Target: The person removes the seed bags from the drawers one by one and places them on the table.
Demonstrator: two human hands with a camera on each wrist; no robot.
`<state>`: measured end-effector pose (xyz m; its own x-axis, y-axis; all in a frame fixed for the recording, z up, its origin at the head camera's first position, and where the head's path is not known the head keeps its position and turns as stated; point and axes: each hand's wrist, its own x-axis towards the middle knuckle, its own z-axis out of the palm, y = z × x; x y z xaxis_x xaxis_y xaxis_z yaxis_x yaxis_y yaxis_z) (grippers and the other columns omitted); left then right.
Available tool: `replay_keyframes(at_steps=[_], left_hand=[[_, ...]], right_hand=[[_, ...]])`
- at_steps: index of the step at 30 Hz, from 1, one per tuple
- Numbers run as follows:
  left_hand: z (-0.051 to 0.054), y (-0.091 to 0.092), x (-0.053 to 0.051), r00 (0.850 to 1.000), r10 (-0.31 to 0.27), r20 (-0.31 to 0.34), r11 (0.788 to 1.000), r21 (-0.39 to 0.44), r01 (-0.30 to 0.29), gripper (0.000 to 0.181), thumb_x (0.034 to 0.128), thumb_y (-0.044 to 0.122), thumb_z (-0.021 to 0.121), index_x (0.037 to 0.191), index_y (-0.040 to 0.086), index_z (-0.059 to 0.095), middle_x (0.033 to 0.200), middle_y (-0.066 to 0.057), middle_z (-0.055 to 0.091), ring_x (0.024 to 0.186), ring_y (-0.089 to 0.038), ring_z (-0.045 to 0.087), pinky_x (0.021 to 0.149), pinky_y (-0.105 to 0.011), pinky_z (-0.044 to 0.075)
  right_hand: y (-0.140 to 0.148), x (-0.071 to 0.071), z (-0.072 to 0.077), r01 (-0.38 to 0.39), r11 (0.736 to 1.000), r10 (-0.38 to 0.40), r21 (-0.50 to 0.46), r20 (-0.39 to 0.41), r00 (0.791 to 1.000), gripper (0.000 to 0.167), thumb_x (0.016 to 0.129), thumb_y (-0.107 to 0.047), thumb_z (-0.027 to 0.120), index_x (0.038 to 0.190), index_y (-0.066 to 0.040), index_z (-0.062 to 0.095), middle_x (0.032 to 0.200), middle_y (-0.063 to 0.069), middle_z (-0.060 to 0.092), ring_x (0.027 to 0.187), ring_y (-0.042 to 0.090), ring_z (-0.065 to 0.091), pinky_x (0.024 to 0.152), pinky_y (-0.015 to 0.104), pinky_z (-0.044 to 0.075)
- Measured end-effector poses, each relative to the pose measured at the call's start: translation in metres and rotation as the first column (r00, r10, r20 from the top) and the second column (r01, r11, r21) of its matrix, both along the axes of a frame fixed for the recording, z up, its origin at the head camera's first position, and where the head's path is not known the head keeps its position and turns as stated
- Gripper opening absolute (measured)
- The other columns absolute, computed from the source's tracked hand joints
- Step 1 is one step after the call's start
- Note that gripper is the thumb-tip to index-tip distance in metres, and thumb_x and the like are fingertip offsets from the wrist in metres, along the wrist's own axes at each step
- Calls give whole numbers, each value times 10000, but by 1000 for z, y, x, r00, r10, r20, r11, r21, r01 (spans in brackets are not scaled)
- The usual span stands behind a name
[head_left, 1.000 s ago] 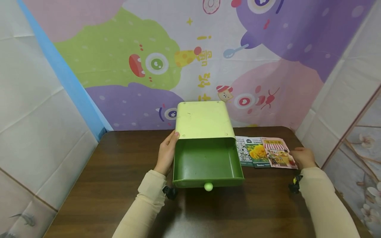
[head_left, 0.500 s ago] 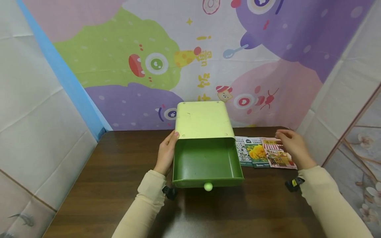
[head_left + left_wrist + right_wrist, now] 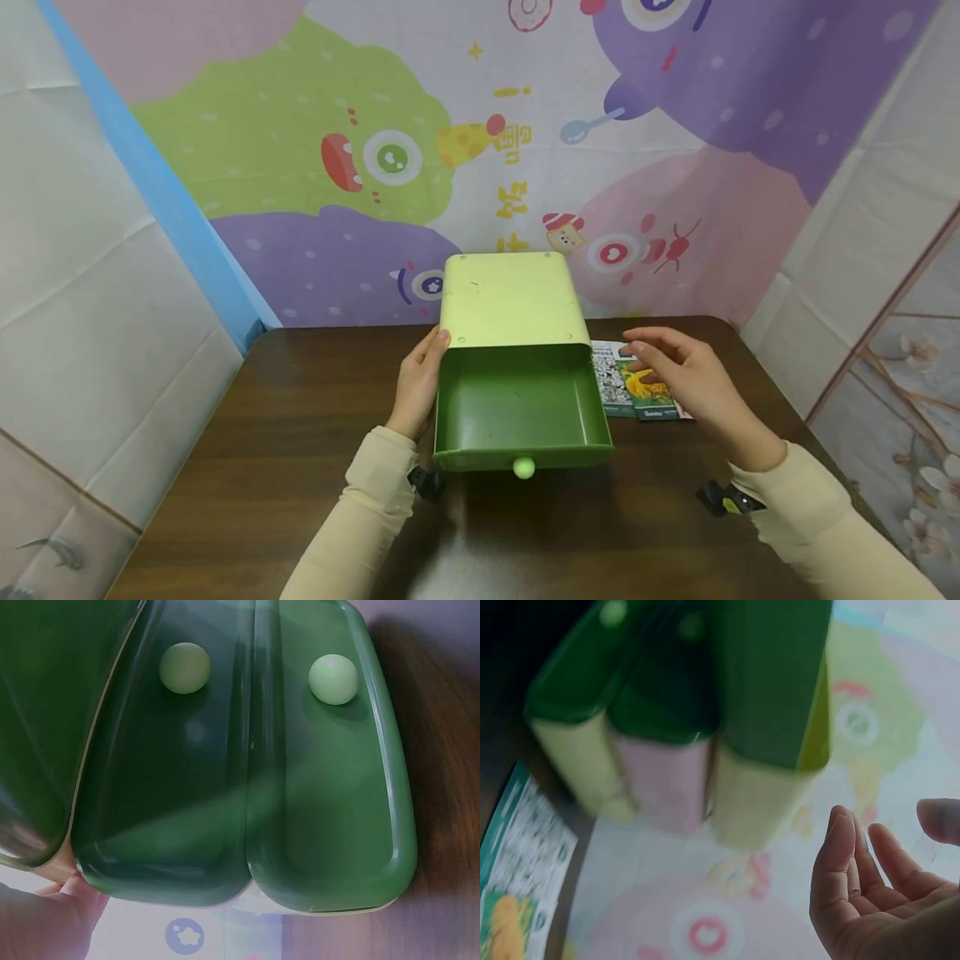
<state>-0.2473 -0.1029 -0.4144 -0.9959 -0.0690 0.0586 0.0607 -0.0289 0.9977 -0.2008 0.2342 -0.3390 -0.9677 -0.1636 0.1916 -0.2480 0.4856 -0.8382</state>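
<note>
A pale yellow-green drawer cabinet (image 3: 513, 300) stands at the table's back, its green top drawer (image 3: 517, 400) pulled out with a bare interior. Two lower drawer fronts, each with a round knob (image 3: 334, 679), are shut in the left wrist view. My left hand (image 3: 416, 383) rests against the cabinet's left side, thumb by the front corner; some fingers are hidden. To the cabinet's right my right hand (image 3: 697, 383) hovers with loosely bent fingers, holding nothing. Beneath and behind it lie a white-flower packet (image 3: 611, 379) and a yellow-flower packet (image 3: 654, 404); a pink packet is mostly covered by the hand.
Behind the brown wooden table (image 3: 300, 433) hangs a cartoon-printed cloth (image 3: 405, 108). Pale panels flank it on the left and right. The pulled-out drawer's front knob (image 3: 523, 467) juts toward me.
My right hand has moved left from the pink packet's right edge to above the packets, its fingers spreading. The left hand, cabinet and drawer have stayed put.
</note>
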Motion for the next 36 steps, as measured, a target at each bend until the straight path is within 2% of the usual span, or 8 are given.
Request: replay_keyframes(at_steps=[5, 9, 13, 19, 25, 29, 36], left_hand=[[-1, 0, -1, 1000, 0, 1, 1000, 3, 0, 671, 960, 558, 533, 1493, 166, 423, 1548, -17, 402, 1437, -189, 357, 1154, -413, 377], [-1, -1, -1, 1000, -1, -2, 1000, -2, 1, 677, 959, 563, 530, 1496, 166, 418, 1553, -15, 395, 1452, -189, 334, 1175, -410, 347], [-1, 0, 0, 1000, -1, -3, 1000, -4, 1, 678, 962, 561, 526, 1498, 162, 412, 1557, -17, 387, 1461, -192, 319, 1187, -411, 328], [-1, 0, 0, 1000, 4, 0, 1000, 2, -4, 684, 963, 558, 526, 1500, 151, 409, 1559, -23, 384, 1457, -194, 322, 1180, -413, 339], [-1, 0, 0, 1000, 4, -7, 1000, -5, -4, 688, 969, 553, 518, 1505, 140, 398, 1566, -32, 374, 1467, -206, 307, 1192, -419, 319], [-1, 0, 0, 1000, 4, -13, 1000, -20, -5, 694, 968, 561, 513, 1506, 140, 396, 1567, -35, 372, 1474, -210, 296, 1205, -422, 295], [0, -1, 2, 1000, -4, -12, 1000, -25, 4, 697, 963, 575, 511, 1509, 158, 390, 1570, -21, 367, 1476, -206, 292, 1204, -429, 297]], right_hand=[[-21, 20, 6, -109, 993, 108, -45, -33, 994, 288, 1017, -213, 549, 1194, -3, 637, 952, 38, 704, 791, 75, 684, 717, 256, 599], [-37, 34, 7, -203, 976, 202, -76, -29, 979, 227, 1009, -158, 558, 1101, 20, 663, 880, 78, 686, 769, 148, 679, 684, 277, 592], [-48, 46, 5, -283, 955, 283, -89, -18, 959, 175, 998, -135, 572, 1049, -6, 679, 864, 127, 691, 760, 193, 680, 668, 307, 593], [-61, 62, 2, -371, 919, 381, -136, 61, 923, 181, 998, -182, 581, 1054, -41, 678, 929, 175, 714, 801, 204, 699, 709, 349, 607], [-72, 71, -9, -448, 879, 465, -164, 90, 881, 238, 999, -167, 577, 1082, 34, 672, 954, 159, 717, 833, 128, 704, 733, 327, 611], [-79, 75, -16, -478, 860, 499, -178, 102, 860, 234, 996, -162, 581, 1089, 29, 680, 988, 178, 714, 855, 114, 699, 746, 316, 611], [-85, 77, -32, -510, 843, 530, -169, 107, 841, 211, 1000, -161, 573, 1079, -5, 691, 1010, 155, 725, 865, 63, 691, 751, 319, 612]])
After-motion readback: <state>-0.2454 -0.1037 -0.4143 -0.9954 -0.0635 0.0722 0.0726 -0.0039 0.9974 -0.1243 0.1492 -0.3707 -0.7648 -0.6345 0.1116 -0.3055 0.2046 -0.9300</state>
